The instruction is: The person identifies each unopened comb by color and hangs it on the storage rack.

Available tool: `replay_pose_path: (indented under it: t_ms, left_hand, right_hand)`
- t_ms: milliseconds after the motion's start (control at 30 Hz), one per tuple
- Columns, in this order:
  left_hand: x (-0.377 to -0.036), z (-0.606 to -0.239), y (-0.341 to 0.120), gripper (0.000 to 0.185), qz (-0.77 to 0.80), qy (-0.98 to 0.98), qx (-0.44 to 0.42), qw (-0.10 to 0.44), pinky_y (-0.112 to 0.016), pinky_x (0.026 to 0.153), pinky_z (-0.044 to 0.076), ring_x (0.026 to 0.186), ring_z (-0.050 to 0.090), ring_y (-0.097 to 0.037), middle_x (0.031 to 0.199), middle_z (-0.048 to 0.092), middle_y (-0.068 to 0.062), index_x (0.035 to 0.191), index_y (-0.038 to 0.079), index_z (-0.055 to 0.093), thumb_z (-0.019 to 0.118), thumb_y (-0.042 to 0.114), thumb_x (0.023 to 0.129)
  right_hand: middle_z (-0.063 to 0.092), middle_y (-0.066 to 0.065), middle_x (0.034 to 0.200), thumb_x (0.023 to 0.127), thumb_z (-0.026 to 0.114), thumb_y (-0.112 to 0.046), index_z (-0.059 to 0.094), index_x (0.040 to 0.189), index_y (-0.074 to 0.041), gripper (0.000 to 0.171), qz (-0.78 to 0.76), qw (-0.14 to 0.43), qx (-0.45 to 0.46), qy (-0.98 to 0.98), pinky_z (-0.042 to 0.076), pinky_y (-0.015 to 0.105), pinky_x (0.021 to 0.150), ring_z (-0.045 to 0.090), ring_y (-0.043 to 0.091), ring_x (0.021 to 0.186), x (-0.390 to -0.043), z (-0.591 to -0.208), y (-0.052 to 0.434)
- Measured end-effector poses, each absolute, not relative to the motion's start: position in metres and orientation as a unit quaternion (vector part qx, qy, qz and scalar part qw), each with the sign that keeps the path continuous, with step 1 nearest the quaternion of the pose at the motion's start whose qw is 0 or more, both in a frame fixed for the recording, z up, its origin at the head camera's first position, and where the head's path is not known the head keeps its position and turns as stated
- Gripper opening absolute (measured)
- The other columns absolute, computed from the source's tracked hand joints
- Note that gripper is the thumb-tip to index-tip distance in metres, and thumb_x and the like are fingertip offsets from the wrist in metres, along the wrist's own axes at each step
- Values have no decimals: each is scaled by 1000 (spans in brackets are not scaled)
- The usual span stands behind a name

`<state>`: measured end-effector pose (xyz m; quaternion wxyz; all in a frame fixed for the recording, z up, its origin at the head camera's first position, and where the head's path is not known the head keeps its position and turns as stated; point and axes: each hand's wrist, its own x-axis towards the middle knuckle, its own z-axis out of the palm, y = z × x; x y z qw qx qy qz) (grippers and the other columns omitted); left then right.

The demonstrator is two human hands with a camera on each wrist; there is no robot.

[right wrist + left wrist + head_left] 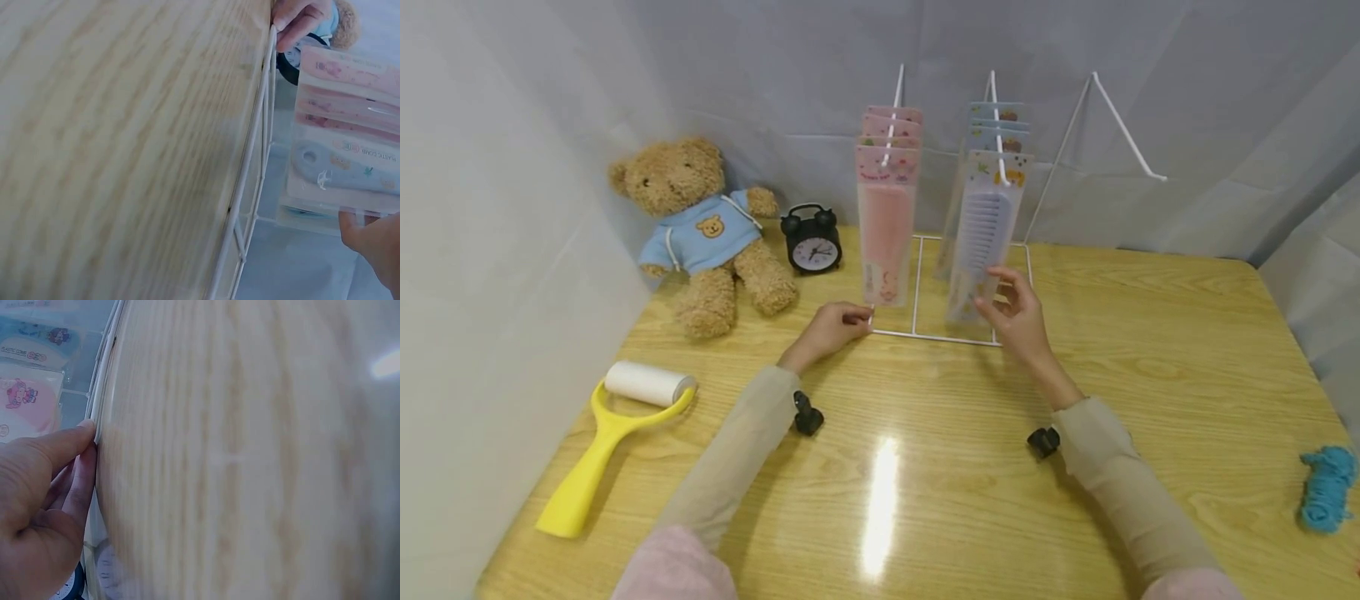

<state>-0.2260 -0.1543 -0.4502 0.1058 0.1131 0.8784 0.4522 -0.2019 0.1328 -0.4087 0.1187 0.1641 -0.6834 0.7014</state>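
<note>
A white wire display rack stands on the table. Its left hook bears several pink packaged combs. Several blue and lilac packs hang from the middle hook, with a lilac packaged comb in front. My left hand pinches the front left corner of the rack's base between thumb and fingers, as the left wrist view also shows. The right hand holds the lower right edge of the lilac pack by thumb and fingers. In the right wrist view the fingertips are partly hidden by the pack.
The rack's right hook bears nothing. Behind the left hand are a black alarm clock and a teddy bear in a blue top. A yellow-handled roller lies front left, and blue yarn lies far right. Grey cloth hangs behind.
</note>
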Motion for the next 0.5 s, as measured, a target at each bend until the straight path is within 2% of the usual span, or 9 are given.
replay_pose_path:
  t_ms: [200,433,500]
  left_hand:
    - [-227,-448,-155,34,453,878,112,107,-37,90,51,103,61,-30,113,64,-22,122,-5,62,64,8,91]
    - [-228,-448,-153,34,447,880,113,112,-37,91,51,104,61,-30,114,64,-21,122,-4,61,63,8,91]
    - [-228,-448,-153,34,446,880,114,113,-37,91,51,103,61,-30,114,64,-21,123,-4,61,63,8,91]
  right_hand:
    - [51,-1,113,83,58,17,42,124,14,44,687,81,141,-708,49,18,85,52,13,101,-204,-413,139]
    - [55,5,118,85,58,14,44,128,12,45,681,55,110,-722,49,17,85,52,14,107,-204,-417,148]
    - [54,4,118,85,58,13,44,128,12,45,678,48,103,-726,49,16,84,51,15,109,-203,-417,152]
